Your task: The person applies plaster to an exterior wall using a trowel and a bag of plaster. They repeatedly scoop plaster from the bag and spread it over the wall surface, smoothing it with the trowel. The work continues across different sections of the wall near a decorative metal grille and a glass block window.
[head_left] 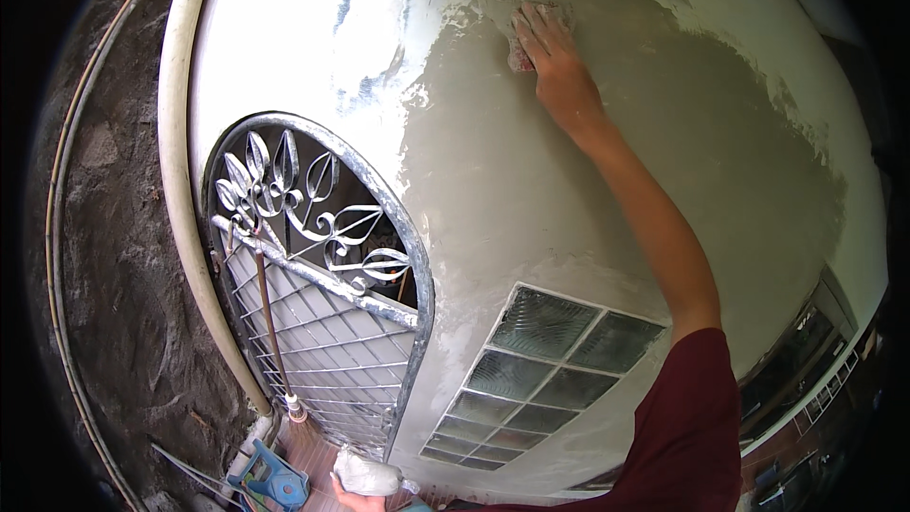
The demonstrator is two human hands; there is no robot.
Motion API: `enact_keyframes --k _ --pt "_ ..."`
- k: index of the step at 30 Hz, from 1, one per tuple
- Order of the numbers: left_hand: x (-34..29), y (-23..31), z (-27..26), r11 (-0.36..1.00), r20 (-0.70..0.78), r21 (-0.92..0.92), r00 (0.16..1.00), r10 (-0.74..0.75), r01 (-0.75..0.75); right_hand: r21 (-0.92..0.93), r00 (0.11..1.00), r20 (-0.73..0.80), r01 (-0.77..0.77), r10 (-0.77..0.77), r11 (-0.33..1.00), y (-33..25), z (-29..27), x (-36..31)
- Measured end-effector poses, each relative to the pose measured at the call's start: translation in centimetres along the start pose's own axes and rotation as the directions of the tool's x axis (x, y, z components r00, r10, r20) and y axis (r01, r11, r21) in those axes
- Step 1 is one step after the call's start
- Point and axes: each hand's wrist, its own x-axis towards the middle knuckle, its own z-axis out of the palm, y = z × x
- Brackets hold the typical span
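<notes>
A curved-looking wall point(493, 180), broadly coated in damp-looking grey over white, with my right hand point(552, 49) high up on it.
The fingers of that hand lie almost straight, slightly parted, draped over a crumpled pad point(520, 59) and holding it against the grey coat near its upper edge; my thumb I can't make out. Down at the lower edge, my left hand point(356, 501) cups a pale bag point(368, 474) from beneath and has hold of it, most of those fingers hidden. Between my hands run an arched metal gate point(426, 280) with leaf scrollwork and, right of it, a glass-block window point(547, 317); a blue stool point(279, 480) stands left of the bag.
</notes>
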Motion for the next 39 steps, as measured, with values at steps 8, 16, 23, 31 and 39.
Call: enact_keyframes --k 8,16,23,31,39 --pt "-0.1 1.3 -2.2 0.994 -0.095 -0.104 0.995 -0.041 0.031 -0.258 0.997 -0.069 -0.041 0.024 0.965 3.2 2.9 4.9" --pt "-0.6 0.9 -1.9 0.996 -0.102 0.008 0.990 0.093 -0.092 -0.311 0.983 0.168 -0.014 0.070 0.950 1.9 5.5 5.8" --pt "-1.1 0.4 -1.3 0.997 -0.085 0.026 0.994 0.075 -0.073 0.163 0.942 0.292 0.123 -0.167 0.979 -7.0 5.2 -2.9" --pt "-1.3 -0.1 -1.0 0.993 -0.034 0.045 0.993 0.113 -0.112 -0.075 0.990 -0.087 0.108 -0.115 0.991 4.5 0.4 0.3" --pt "-1.2 -0.5 -3.0 0.986 -0.149 0.010 0.975 0.165 -0.165 -0.313 0.885 0.088 -0.412 0.458 0.856 15.6 -0.3 8.2"
